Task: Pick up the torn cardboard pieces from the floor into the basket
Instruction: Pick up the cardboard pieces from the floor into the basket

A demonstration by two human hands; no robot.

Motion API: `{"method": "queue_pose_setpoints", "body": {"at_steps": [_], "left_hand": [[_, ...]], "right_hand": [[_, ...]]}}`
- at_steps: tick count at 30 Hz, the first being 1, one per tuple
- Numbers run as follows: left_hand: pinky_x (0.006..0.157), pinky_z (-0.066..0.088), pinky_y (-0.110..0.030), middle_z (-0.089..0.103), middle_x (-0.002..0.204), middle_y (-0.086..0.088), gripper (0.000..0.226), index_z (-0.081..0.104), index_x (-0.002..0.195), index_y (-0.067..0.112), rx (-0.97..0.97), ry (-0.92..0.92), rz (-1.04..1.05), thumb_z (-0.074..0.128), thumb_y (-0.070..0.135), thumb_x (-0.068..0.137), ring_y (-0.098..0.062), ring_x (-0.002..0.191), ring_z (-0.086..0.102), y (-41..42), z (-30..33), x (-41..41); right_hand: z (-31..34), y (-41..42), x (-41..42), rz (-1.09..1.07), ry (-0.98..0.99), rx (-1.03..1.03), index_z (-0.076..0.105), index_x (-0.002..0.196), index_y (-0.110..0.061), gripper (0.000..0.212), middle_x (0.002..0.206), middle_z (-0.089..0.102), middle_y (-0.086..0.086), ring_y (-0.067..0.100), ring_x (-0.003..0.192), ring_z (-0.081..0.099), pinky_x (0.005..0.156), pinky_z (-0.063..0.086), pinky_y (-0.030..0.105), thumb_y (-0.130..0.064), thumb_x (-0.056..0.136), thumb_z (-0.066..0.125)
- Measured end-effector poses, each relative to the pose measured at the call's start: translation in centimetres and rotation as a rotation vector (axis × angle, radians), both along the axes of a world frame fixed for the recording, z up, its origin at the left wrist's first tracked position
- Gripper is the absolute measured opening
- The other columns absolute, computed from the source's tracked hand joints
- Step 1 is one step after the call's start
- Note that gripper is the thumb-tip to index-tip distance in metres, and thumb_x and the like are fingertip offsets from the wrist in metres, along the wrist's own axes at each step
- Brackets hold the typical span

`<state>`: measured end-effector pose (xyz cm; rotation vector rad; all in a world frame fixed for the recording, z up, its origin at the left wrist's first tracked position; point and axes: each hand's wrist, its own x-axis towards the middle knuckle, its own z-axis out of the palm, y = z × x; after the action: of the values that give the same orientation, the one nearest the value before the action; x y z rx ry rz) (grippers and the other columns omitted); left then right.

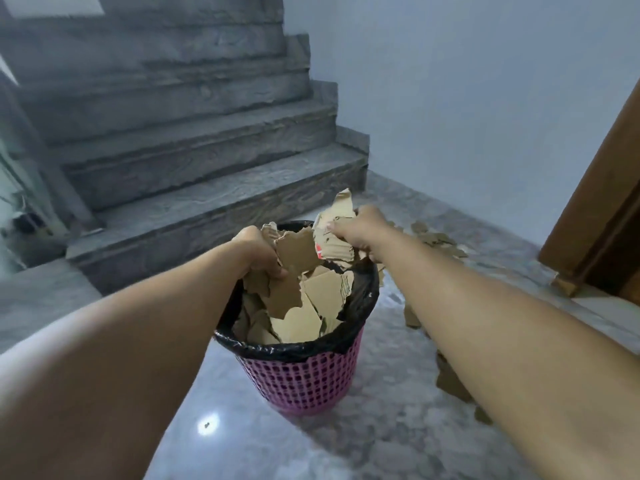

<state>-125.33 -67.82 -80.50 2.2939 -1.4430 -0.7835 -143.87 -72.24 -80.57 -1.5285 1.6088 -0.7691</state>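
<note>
A pink mesh basket (304, 382) lined with a black bag stands on the grey floor, holding several torn cardboard pieces (311, 306). Over its far rim both my hands hold more pieces. My left hand (258, 252) grips brown cardboard scraps (296, 249) at the left of the opening. My right hand (360, 230) grips a larger torn piece with a red mark (334, 237) at the right. More torn pieces (438, 240) lie on the floor beyond my right arm, and others (450, 381) lie under it.
Grey stone stairs (194, 161) rise behind the basket. A pale wall (467, 98) stands to the right. A brown wooden door frame (602, 209) is at the far right. A glass railing (24, 181) edges the left.
</note>
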Motion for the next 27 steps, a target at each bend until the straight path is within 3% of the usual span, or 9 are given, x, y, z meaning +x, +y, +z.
{"method": "queue_pose_setpoints", "body": {"at_steps": [4, 8, 9, 11, 12, 14, 18, 23, 27], "left_hand": [[0.089, 0.05, -0.037, 0.053, 0.122, -0.01, 0.087, 0.038, 0.133, 0.003, 0.005, 0.028, 0.008, 0.089, 0.025, 0.066, -0.027, 0.106, 0.057, 0.5, -3.3, 1.6], [0.053, 0.045, -0.023, 0.062, 0.096, -0.002, 0.056, 0.053, 0.111, 0.012, 0.018, -0.053, 0.001, 0.085, 0.034, 0.07, -0.01, 0.068, 0.057, 1.2, -4.3, 1.8], [0.054, 0.045, -0.023, 0.062, 0.095, -0.002, 0.053, 0.055, 0.108, 0.014, 0.001, -0.101, 0.0, 0.084, 0.038, 0.07, -0.01, 0.069, 0.057, 1.5, -4.3, 1.6], [0.079, 0.052, -0.036, 0.061, 0.108, -0.005, 0.056, 0.056, 0.108, 0.016, -0.035, -0.269, 0.008, 0.079, 0.047, 0.068, -0.021, 0.095, 0.058, 2.3, -4.5, 1.3], [0.094, 0.047, -0.044, 0.057, 0.118, -0.009, 0.061, 0.054, 0.114, 0.016, -0.06, -0.36, 0.028, 0.077, 0.048, 0.069, -0.027, 0.112, 0.052, 2.8, -4.6, 1.1], [0.106, 0.033, -0.052, 0.042, 0.135, -0.016, 0.075, 0.042, 0.129, 0.012, -0.067, -0.45, 0.089, 0.073, 0.049, 0.072, -0.035, 0.13, 0.035, 4.0, -5.0, 0.9], [0.108, 0.036, -0.05, 0.034, 0.142, -0.023, 0.094, 0.027, 0.141, 0.003, -0.007, -0.292, 0.188, 0.075, 0.047, 0.074, -0.038, 0.133, 0.033, 5.4, -6.1, 1.4], [0.091, 0.053, -0.044, 0.051, 0.128, -0.013, 0.082, 0.044, 0.132, 0.01, -0.14, -0.183, 0.112, 0.075, 0.046, 0.066, -0.031, 0.115, 0.053, 4.2, -6.8, 0.7], [0.099, 0.044, -0.043, 0.039, 0.139, -0.014, 0.073, 0.034, 0.14, 0.007, -0.214, -0.111, 0.071, 0.069, 0.038, 0.084, -0.034, 0.128, 0.043, 2.5, -9.3, -1.9]], "right_hand": [[-2.9, 0.2, 2.1, 0.044, 0.124, -0.021, 0.056, 0.124, -0.007, 0.052, 0.121, 0.061, 0.01, 0.028, 0.111, 0.059, 0.084, 0.047, 0.034, -0.039, 0.086, 0.071], [-3.3, 0.5, 0.4, -0.006, 0.162, -0.08, 0.063, 0.116, -0.011, 0.038, 0.119, 0.065, 0.006, 0.024, 0.109, 0.06, 0.082, 0.045, 0.028, -0.029, 0.085, 0.073], [-3.3, 0.6, -0.4, -0.024, 0.167, -0.092, 0.065, 0.114, -0.012, 0.036, 0.118, 0.066, 0.006, 0.024, 0.108, 0.061, 0.082, 0.045, 0.028, -0.027, 0.083, 0.074], [-3.5, 0.9, -1.9, -0.043, 0.191, -0.086, 0.065, 0.108, -0.012, 0.032, 0.111, 0.067, 0.006, 0.023, 0.099, 0.063, 0.078, 0.048, 0.029, -0.022, 0.08, 0.076], [-3.6, 1.3, -2.5, -0.038, 0.232, -0.06, 0.064, 0.106, -0.011, 0.032, 0.106, 0.068, 0.007, 0.024, 0.095, 0.064, 0.074, 0.05, 0.03, -0.021, 0.078, 0.077], [-4.0, 2.5, -3.2, 0.007, 0.316, 0.03, 0.061, 0.108, -0.007, 0.038, 0.1, 0.067, 0.009, 0.027, 0.091, 0.067, 0.069, 0.055, 0.034, -0.019, 0.077, 0.078], [-5.6, 4.2, -3.6, 0.004, 0.223, 0.104, 0.056, 0.115, -0.009, 0.039, 0.099, 0.065, 0.014, 0.035, 0.081, 0.07, 0.061, 0.062, 0.046, -0.004, 0.078, 0.066], [-6.8, 3.3, -6.8, -0.112, 0.243, 0.048, 0.06, 0.124, -0.017, 0.05, 0.101, 0.069, 0.01, 0.032, 0.081, 0.07, 0.068, 0.062, 0.041, -0.011, 0.074, 0.067], [-6.3, 2.3, -11.3, -0.216, 0.272, 0.002, 0.068, 0.118, -0.022, 0.043, 0.106, 0.071, 0.006, 0.028, 0.089, 0.068, 0.077, 0.061, 0.037, -0.009, 0.077, 0.067]]}}
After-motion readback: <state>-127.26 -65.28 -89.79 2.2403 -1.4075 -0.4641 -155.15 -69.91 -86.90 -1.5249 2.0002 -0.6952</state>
